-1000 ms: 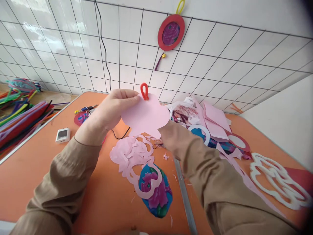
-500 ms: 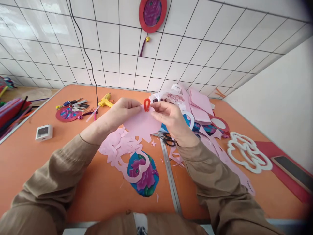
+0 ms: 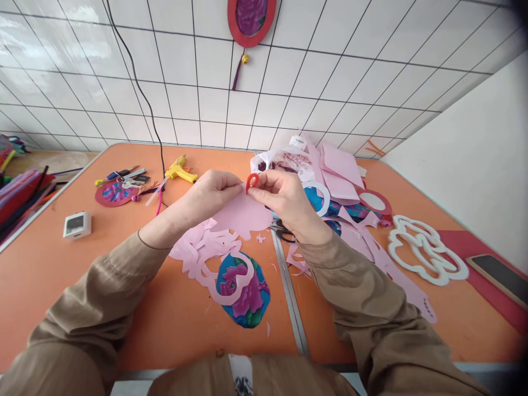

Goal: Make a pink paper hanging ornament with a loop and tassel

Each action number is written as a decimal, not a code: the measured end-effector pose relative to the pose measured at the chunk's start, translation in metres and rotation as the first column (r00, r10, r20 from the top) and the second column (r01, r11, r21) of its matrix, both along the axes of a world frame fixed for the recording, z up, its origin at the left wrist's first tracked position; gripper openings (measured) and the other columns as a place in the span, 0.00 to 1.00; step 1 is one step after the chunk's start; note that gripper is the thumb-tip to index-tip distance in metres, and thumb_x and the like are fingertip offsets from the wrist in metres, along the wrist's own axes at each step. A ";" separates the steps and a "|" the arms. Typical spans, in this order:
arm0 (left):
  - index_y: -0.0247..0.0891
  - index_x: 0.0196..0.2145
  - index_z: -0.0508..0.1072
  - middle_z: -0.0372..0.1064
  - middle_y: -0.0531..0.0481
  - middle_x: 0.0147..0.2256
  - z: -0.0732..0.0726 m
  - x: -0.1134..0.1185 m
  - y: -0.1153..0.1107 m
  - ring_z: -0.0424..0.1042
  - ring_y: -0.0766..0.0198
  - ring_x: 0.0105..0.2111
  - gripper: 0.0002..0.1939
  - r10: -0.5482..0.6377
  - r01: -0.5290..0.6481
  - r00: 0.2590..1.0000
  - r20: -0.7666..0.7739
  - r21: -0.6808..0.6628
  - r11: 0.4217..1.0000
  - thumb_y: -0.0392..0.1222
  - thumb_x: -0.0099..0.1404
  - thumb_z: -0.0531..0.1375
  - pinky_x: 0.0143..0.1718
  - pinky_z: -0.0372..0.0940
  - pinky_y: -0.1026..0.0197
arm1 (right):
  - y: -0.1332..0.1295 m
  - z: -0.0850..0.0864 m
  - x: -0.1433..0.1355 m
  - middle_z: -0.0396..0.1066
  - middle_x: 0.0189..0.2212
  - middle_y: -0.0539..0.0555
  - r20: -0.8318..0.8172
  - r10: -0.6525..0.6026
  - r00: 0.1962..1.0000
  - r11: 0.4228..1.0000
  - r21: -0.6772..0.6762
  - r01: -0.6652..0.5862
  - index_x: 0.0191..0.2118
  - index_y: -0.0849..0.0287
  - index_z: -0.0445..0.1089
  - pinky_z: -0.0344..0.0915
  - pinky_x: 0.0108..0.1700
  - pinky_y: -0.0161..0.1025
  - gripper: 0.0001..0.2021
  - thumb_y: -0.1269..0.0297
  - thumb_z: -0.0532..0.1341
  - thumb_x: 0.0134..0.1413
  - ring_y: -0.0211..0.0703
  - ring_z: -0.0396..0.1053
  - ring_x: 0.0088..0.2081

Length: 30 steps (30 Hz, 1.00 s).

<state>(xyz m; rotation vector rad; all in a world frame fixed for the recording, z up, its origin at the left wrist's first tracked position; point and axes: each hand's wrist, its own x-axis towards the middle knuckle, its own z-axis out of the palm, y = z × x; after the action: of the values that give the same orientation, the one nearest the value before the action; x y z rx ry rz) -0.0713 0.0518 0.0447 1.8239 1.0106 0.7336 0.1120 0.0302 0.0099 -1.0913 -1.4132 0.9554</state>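
My left hand (image 3: pixel 212 192) is closed in a pinch on the top edge of a pink felt cutout (image 3: pixel 243 214) with a wavy outline. A small red pipe-cleaner loop (image 3: pixel 252 180) stands up at that same edge. The fingers of my right hand (image 3: pixel 291 201) are pinched around the base of the loop, where it meets the felt. How the loop joins the felt is hidden by my fingertips. Below the cutout lie pink felt scraps (image 3: pixel 200 247) and a blue floral fabric piece (image 3: pixel 245 297), with a pink felt frame (image 3: pixel 223 300) partly on top.
Black-handled scissors (image 3: pixel 284 232) lie under my right hand. A yellow glue gun (image 3: pixel 181 169), keys (image 3: pixel 131 182) and a white device (image 3: pixel 77 224) are at left. Folded pink felt (image 3: pixel 340 170), white cloud-shaped frames (image 3: pixel 427 250) and a phone (image 3: pixel 501 278) lie at right. A tiled wall rises behind.
My right fingers have moved left onto the base of the red loop, which has turned slightly. The pink cutout sits tilted differently, and the view has shifted a little.
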 end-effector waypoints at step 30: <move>0.38 0.21 0.67 0.55 0.57 0.20 -0.013 0.000 0.009 0.53 0.72 0.21 0.24 -0.024 0.037 0.994 0.110 -0.123 0.992 0.58 0.53 0.71 0.22 0.46 0.65 | -0.002 -0.001 0.007 0.72 0.25 0.49 0.075 0.032 0.997 0.999 0.022 -0.034 0.28 0.59 0.75 0.59 0.31 0.38 0.10 0.60 0.74 0.47 0.38 0.66 0.29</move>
<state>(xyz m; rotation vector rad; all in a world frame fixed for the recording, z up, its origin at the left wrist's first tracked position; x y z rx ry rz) -0.0708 0.0610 0.0320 1.6710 0.9352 0.7266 0.1194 0.0279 0.0087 -1.0996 -1.5037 0.9281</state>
